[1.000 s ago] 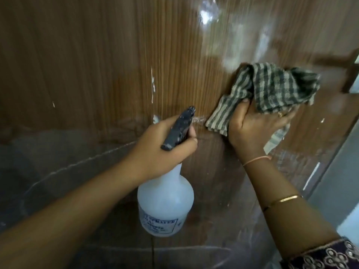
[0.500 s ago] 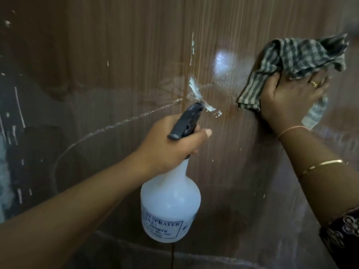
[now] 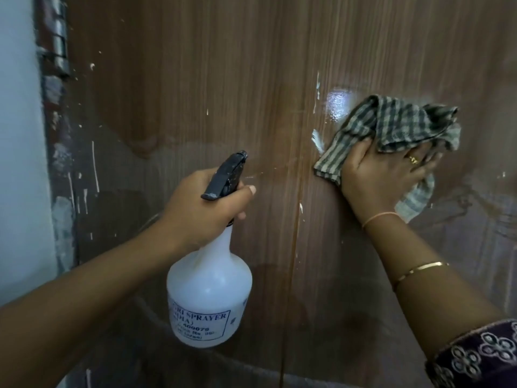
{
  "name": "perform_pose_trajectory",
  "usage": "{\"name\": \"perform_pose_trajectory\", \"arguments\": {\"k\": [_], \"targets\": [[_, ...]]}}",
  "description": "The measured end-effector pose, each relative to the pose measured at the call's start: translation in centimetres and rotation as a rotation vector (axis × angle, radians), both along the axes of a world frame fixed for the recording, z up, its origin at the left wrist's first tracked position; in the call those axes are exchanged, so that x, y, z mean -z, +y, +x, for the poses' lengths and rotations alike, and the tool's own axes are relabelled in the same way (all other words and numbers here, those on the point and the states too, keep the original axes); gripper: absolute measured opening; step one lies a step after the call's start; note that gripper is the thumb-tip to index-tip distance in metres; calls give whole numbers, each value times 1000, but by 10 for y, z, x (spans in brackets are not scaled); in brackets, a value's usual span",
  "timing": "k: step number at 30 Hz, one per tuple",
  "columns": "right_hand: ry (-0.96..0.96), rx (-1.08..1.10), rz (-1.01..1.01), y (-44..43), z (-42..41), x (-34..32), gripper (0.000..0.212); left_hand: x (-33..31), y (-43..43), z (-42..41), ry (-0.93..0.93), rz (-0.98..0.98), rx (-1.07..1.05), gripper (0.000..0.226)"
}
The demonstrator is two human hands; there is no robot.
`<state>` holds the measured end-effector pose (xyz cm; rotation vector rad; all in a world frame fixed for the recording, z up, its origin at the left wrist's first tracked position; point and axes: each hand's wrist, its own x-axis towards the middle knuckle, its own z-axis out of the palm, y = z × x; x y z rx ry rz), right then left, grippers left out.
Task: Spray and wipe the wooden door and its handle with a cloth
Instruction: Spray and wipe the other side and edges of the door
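Brown wood-grain door fills almost the whole frame, glossy, with scattered white flecks and streaks.

- Left edge of frame: strip of pale wall; beside it a dark, paint-spotted door edge with a metal hinge at upper left.
- Left hand, centre of frame: fingers curled round the neck of a spray bottle, thumb lying along the right side under the black trigger head. The nozzle points up and right, towards the door. Whether a finger is on the trigger: cannot tell.
- The bottle is white and translucent and hangs below the hand at lower centre. Blue printed label, partly legible: "SPRAYER".
- Right hand, right of centre: fingers laid out nearly flat, pressing a cloth against the door.
- The cloth is checked green and white and crumpled. Most of it is bunched above the fingers at upper right; one striped corner sticks out to the left of the hand, and a pale end hangs below the palm.
- Bright wet sheen on the door, just left of the top of the cloth.
- Thin line runs down the door from centre to the bottom edge of the frame.
- Right arm: gold ring on a finger, pink thread at the wrist, gold bangle further down, dark patterned sleeve at lower right.
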<state>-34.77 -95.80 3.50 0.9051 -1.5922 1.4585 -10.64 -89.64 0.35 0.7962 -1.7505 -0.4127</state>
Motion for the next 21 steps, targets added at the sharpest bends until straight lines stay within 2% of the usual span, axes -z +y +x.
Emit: {"name": "perform_pose_trajectory", "arguments": {"k": [5, 12, 15, 21], "targets": [[97, -47, 20, -10, 45, 15, 62, 3, 4, 35, 21, 29, -30, 22], [282, -51, 92, -31, 133, 5, 59, 0, 11, 82, 24, 20, -186, 32], [453, -91, 109, -39, 172, -1, 62, -6, 10, 101, 34, 24, -243, 29], [941, -149, 142, -53, 212, -5, 57, -6, 3, 136, 71, 40, -394, 16]]}}
